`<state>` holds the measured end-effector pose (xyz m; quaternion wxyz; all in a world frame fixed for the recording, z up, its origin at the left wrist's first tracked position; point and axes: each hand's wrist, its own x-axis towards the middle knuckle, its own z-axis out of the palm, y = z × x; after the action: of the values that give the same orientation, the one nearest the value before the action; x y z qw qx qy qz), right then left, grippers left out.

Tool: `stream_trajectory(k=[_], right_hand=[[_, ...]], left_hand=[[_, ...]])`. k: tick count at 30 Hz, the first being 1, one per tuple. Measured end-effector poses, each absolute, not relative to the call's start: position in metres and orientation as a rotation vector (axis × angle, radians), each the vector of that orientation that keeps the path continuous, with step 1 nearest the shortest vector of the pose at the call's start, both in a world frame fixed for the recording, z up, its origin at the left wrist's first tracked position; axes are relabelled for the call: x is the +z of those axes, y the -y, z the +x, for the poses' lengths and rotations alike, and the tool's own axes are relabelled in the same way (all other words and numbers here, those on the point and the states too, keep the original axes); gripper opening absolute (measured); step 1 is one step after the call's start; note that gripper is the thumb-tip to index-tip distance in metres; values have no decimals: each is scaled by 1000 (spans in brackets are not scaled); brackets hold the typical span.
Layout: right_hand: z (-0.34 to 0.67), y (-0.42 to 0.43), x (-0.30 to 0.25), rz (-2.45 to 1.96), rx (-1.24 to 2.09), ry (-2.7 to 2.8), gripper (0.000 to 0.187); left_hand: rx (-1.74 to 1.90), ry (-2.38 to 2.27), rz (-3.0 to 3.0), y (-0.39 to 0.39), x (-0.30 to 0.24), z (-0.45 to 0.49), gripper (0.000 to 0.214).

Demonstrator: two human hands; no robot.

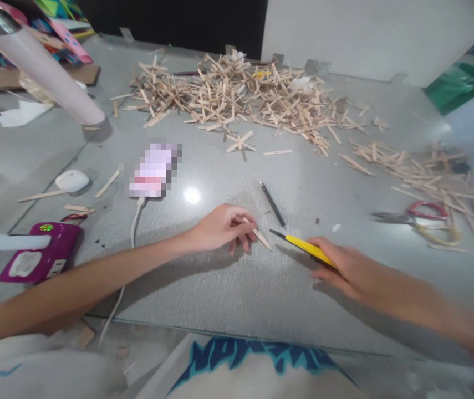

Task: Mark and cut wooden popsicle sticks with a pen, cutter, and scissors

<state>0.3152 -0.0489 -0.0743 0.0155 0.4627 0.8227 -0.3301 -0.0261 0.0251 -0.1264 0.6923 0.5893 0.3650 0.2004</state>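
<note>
Near the middle of the table, my left hand pinches a short wooden craft stick between thumb and fingers. The stick's free end points right and toward me. My right hand is closed around the yellow handle of a utility knife. Its dark blade points left, close to the stick but apart from it. Beyond both hands lies a dark, pen-like tool. A star of crossed sticks and a single stick rest farther back.
A large heap of wooden sticks spans the back, with a smaller pile at right. Scissors lie below that pile. On the left are a phone with a white cable, a white case and a purple device.
</note>
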Motion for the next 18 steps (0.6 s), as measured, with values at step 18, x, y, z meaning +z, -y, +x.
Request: stream_trajectory(k=[18], right_hand=[[308,61,-87,1115,23,-2865,37]], left_hand=[[412,-1025,1442,-10,-116,-19,20]])
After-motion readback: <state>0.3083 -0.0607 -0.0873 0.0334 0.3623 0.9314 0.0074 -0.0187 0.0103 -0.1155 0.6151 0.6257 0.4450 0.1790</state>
